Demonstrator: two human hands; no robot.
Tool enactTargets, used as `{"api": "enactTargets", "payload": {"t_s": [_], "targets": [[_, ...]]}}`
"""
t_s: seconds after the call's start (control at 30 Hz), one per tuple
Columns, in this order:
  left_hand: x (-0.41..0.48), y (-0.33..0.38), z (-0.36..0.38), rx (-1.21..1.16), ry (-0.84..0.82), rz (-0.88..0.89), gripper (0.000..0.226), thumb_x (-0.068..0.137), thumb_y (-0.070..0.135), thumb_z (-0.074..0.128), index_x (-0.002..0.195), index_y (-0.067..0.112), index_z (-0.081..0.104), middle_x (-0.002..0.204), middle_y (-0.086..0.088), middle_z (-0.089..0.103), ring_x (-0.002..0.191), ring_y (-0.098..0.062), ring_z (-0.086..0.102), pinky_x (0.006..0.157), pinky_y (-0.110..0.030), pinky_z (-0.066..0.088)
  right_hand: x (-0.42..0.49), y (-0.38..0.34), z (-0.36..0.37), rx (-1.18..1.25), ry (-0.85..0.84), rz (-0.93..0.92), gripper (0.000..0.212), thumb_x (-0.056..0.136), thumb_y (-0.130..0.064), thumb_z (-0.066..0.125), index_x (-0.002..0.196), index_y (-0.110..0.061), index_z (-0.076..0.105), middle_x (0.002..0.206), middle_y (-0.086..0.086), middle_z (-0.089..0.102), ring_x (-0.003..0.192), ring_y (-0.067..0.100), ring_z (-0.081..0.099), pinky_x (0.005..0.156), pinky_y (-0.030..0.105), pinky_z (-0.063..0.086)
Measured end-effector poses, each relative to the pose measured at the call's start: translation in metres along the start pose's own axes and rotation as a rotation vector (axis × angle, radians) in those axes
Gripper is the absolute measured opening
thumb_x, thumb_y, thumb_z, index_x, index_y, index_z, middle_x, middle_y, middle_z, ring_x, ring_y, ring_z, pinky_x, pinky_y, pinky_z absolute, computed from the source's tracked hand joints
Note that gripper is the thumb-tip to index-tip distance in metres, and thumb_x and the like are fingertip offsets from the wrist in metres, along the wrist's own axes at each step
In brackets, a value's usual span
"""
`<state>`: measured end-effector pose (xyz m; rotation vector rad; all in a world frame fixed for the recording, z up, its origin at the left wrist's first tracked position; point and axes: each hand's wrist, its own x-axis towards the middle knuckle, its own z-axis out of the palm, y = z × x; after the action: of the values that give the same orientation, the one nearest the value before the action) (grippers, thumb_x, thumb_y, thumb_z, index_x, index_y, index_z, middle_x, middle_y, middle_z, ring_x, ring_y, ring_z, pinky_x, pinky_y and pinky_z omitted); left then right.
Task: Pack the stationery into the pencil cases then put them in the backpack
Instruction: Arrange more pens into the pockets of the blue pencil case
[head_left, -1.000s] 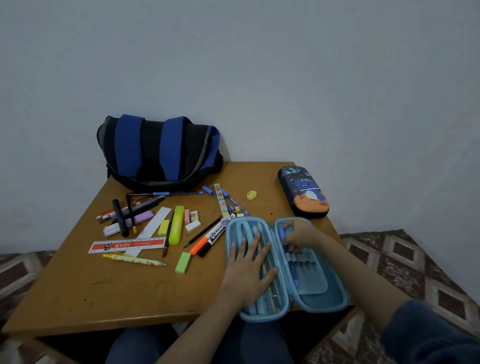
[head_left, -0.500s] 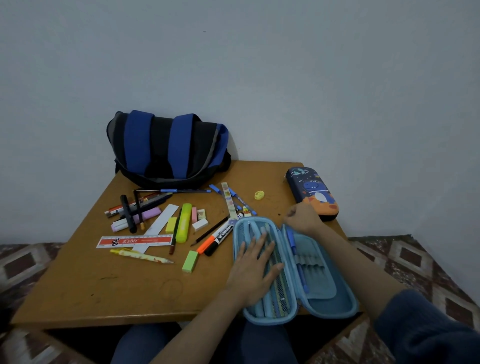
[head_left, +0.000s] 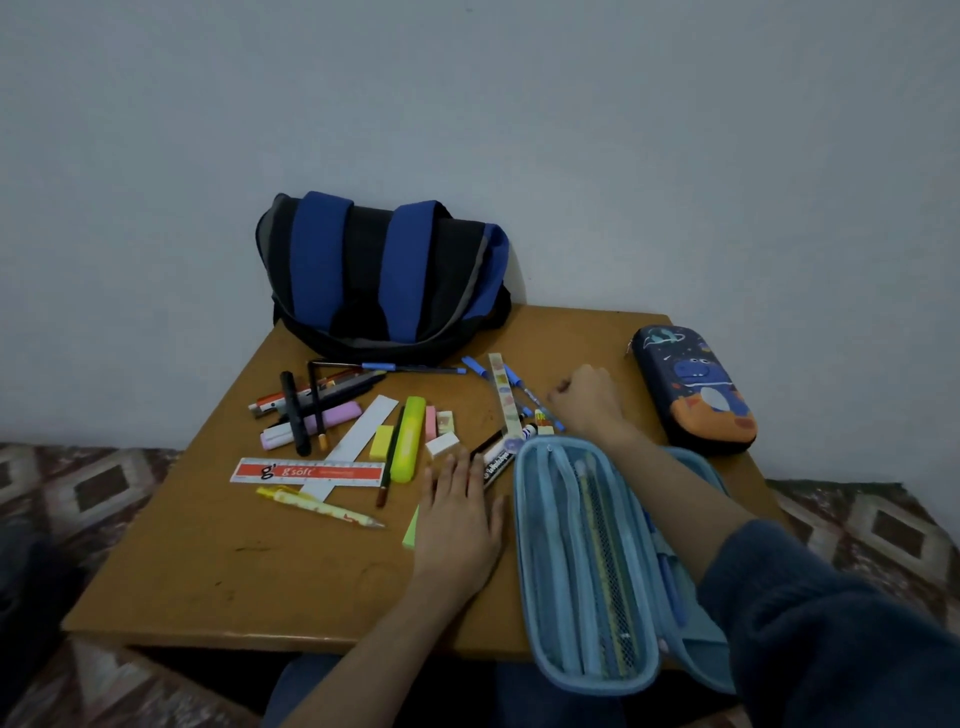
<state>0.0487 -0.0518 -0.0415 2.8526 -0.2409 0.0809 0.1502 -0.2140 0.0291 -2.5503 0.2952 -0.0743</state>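
Observation:
The light blue pencil case (head_left: 587, 561) lies open at the table's front right, with pens under its mesh pocket. My left hand (head_left: 457, 514) rests flat on the table just left of it, fingers straight, partly covering a green eraser (head_left: 410, 535) and touching a black marker (head_left: 498, 462). Beyond the case, my right hand (head_left: 587, 400) has its fingers curled down over the spot where the yellow sharpener lay; the sharpener itself is hidden. A closed dark blue dinosaur pencil case (head_left: 696, 389) sits at the right edge. The blue-and-black backpack (head_left: 384, 275) stands against the wall.
Loose stationery is spread over the wooden table (head_left: 234, 571): a red ruler (head_left: 306, 472), a yellow highlighter (head_left: 408, 441), erasers, several pens and markers. My right forearm crosses over the open case's right half. Patterned floor surrounds the table.
My left hand left the open case's mesh pocket and now lies on the table to its left. My right hand moved from the case's top edge up to the sharpener's spot.

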Motion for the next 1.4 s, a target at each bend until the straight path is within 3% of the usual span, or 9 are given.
{"api": "enactTargets", "payload": {"t_s": [0.17, 0.3, 0.47, 0.67, 0.9, 1.03, 1.17, 1.27, 1.4], "targets": [[-0.002, 0.000, 0.002, -0.014, 0.039, 0.018, 0.086, 0.075, 0.050, -0.017, 0.151, 0.018, 0.008, 0.159, -0.002, 0.005, 0.146, -0.014, 0.001, 0.110, -0.029, -0.016, 0.017, -0.015, 0.009, -0.059, -0.101, -0.039, 0.017, 0.089, -0.011, 0.058, 0.077, -0.001, 0.066, 0.067, 0.007, 0.053, 0.057, 0.018, 0.047, 0.048, 0.026, 0.036], [-0.001, 0.000, 0.000, -0.061, 0.043, 0.005, 0.088, 0.073, 0.052, -0.015, 0.151, 0.017, 0.009, 0.159, -0.002, 0.006, 0.146, -0.015, 0.002, 0.110, -0.029, -0.016, 0.030, -0.017, 0.024, -0.086, -0.108, -0.030, 0.029, 0.086, -0.016, 0.064, 0.060, -0.005, 0.056, 0.061, 0.005, 0.047, 0.052, 0.018, 0.043, 0.044, 0.024, 0.031], [0.000, 0.000, 0.002, -0.061, 0.038, -0.003, 0.087, 0.073, 0.053, -0.014, 0.151, 0.018, 0.007, 0.159, -0.001, 0.004, 0.146, -0.014, -0.001, 0.109, -0.029, -0.017, 0.027, -0.017, 0.030, -0.164, -0.122, -0.064, 0.022, 0.088, -0.019, 0.064, 0.080, 0.002, 0.063, 0.071, 0.007, 0.051, 0.063, 0.021, 0.047, 0.042, 0.024, 0.030], [-0.002, -0.001, 0.000, -0.070, 0.044, -0.006, 0.076, 0.084, 0.052, -0.007, 0.151, 0.019, 0.009, 0.159, 0.000, 0.006, 0.146, -0.014, 0.001, 0.109, -0.025, -0.014, 0.024, -0.015, 0.019, -0.198, -0.049, 0.020, 0.027, 0.093, -0.016, 0.055, 0.068, -0.009, 0.047, 0.063, 0.001, 0.040, 0.067, 0.021, 0.048, 0.042, 0.026, 0.026], [-0.006, 0.005, -0.012, -0.276, 0.086, -0.036, 0.054, 0.100, 0.041, 0.030, 0.149, 0.022, 0.019, 0.159, 0.005, 0.005, 0.145, -0.012, 0.007, 0.116, -0.026, 0.007, 0.020, 0.004, -0.022, 0.127, 0.130, 0.024, 0.032, 0.087, -0.008, 0.053, 0.061, -0.016, 0.036, 0.069, 0.005, 0.047, 0.066, 0.023, 0.048, 0.044, 0.026, 0.028], [-0.007, 0.027, -0.021, -0.399, 0.084, 0.038, 0.054, 0.100, 0.040, 0.033, 0.149, 0.023, 0.020, 0.158, 0.006, 0.003, 0.145, -0.012, 0.006, 0.116, -0.027, 0.013, 0.003, 0.024, -0.046, 0.226, 0.143, 0.080, 0.008, 0.085, -0.007, 0.051, 0.084, -0.005, 0.043, 0.072, 0.006, 0.049, 0.061, 0.022, 0.048, 0.047, 0.028, 0.035], [-0.005, 0.050, -0.026, -0.377, 0.024, 0.151, 0.055, 0.100, 0.039, 0.033, 0.150, 0.021, 0.019, 0.159, 0.003, 0.002, 0.145, -0.013, 0.004, 0.118, -0.030, 0.017, -0.012, 0.051, -0.059, 0.329, 0.064, 0.133, 0.018, 0.098, -0.019, 0.042, 0.097, -0.002, 0.048, 0.086, 0.019, 0.066, 0.053, 0.021, 0.061, 0.052, 0.034, 0.053], [-0.005, 0.065, -0.023, -0.346, -0.050, 0.259, 0.057, 0.099, 0.042, 0.034, 0.150, 0.022, 0.017, 0.159, 0.004, -0.001, 0.146, -0.014, 0.002, 0.116, -0.030, 0.014, -0.026, 0.065, -0.068, 0.298, 0.070, 0.122, 0.030, 0.101, -0.023, 0.034, 0.081, -0.005, 0.047, 0.075, 0.015, 0.063, 0.048, 0.017, 0.053, 0.043, 0.024, 0.045], [-0.014, 0.074, -0.004, -0.243, -0.205, 0.415, 0.060, 0.098, 0.049, 0.032, 0.150, 0.023, 0.017, 0.159, 0.006, -0.004, 0.145, -0.009, -0.009, 0.116, -0.026, 0.006, -0.035, 0.086, -0.075, -0.002, 0.120, 0.067, 0.035, 0.099, -0.016, 0.038, 0.064, -0.012, 0.035, 0.063, 0.006, 0.041, 0.054, 0.017, 0.036, 0.049, 0.030, 0.026]]}}
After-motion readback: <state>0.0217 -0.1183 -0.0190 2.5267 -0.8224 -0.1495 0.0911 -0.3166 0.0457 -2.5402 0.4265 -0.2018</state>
